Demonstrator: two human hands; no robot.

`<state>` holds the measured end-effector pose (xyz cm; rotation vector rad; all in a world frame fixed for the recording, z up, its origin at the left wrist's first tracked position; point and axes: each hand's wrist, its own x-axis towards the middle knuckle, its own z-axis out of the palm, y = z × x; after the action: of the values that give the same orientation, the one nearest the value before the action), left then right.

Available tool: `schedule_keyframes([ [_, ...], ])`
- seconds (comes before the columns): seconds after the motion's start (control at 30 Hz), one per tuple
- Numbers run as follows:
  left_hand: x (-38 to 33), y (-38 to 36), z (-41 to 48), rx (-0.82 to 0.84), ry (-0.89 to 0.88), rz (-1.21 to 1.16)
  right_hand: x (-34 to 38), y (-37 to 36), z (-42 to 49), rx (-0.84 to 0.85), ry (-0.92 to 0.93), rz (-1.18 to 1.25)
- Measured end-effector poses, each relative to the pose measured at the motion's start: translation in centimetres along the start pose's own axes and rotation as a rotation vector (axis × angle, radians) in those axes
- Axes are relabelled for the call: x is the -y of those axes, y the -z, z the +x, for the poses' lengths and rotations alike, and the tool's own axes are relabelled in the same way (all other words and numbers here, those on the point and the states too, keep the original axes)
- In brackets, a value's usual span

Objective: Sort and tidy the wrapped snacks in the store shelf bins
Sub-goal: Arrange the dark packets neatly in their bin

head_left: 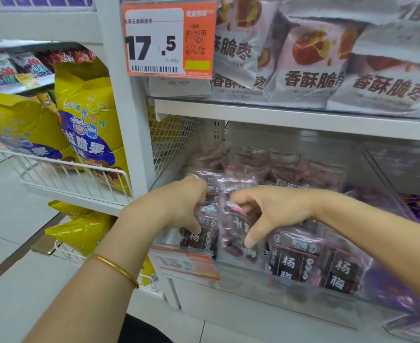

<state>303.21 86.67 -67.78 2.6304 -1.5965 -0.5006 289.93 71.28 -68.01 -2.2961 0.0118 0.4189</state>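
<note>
Left hand (179,206) and right hand (273,211) low at the front of the clear bin (253,290), each curled round one dark plum pack.
Facing: left-held pack (201,237) label toward the front wall, long axis about vertical, top edge up under the fingers; right-held pack (237,233) same axis but leaning left, print running top-down. Risks, nearest first: left thumb just above the orange price tag (189,264) on the bin lip, so could knock it loose on a downward push. Slick film, two packs pressed side by side, so may slip or drag each other if lifted together. Right forearm passing just over the standing front row (310,266); likely tips those flat if lowered. Further back, loose pile (266,167) not yet squared; facing there too blurred to call.
</note>
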Motion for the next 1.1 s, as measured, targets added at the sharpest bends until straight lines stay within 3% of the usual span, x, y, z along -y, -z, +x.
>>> schedule_keyframes([
  [0.1, 0.4, -0.1, 0.3, 0.019, 0.005, 0.046, 0.2, 0.0, -0.1, -0.07, 0.038, 0.063],
  [0.2, 0.2, 0.3, 0.0, -0.103, -0.027, 0.099, 0.9, 0.4, -0.2, -0.104, 0.072, 0.07],
  [0.3, 0.1, 0.9, -0.4, -0.278, -0.023, 0.105, 2.6, 0.6, -0.3, -0.152, 0.093, -0.184],
  [0.4, 0.6, 1.2, -0.5, -0.266, -0.041, 0.067, 5.0, 0.9, -0.1, -0.211, 0.149, -0.507],
  [0.53, 0.9, 1.5, -0.5, -0.223, -0.049, 0.095, 6.8, 1.9, 0.0, -0.228, 0.059, -0.882],
  [0.67, 0.7, 2.2, -1.0, -0.182, -0.047, 0.043, 6.8, -0.4, 1.0, -0.172, 0.152, -1.004],
  [0.8, 0.6, 2.7, -1.8, -0.157, -0.026, 0.052, 5.4, -4.2, 3.6, -0.451, 0.391, -1.052],
  [0.93, 1.0, 2.8, -2.3, -0.189, -0.016, -0.019, 3.7, -5.0, 3.7, -0.74, 0.116, -1.074],
  [1.0, 1.0, 2.8, -2.6, -0.171, -0.006, -0.063, 3.3, -5.6, 3.3, -0.768, 0.023, -0.999],
  [1.1, 0.9, 2.7, -2.9, -0.122, -0.007, -0.108, 3.8, -5.6, 3.4, -0.675, -0.022, -0.858],
])
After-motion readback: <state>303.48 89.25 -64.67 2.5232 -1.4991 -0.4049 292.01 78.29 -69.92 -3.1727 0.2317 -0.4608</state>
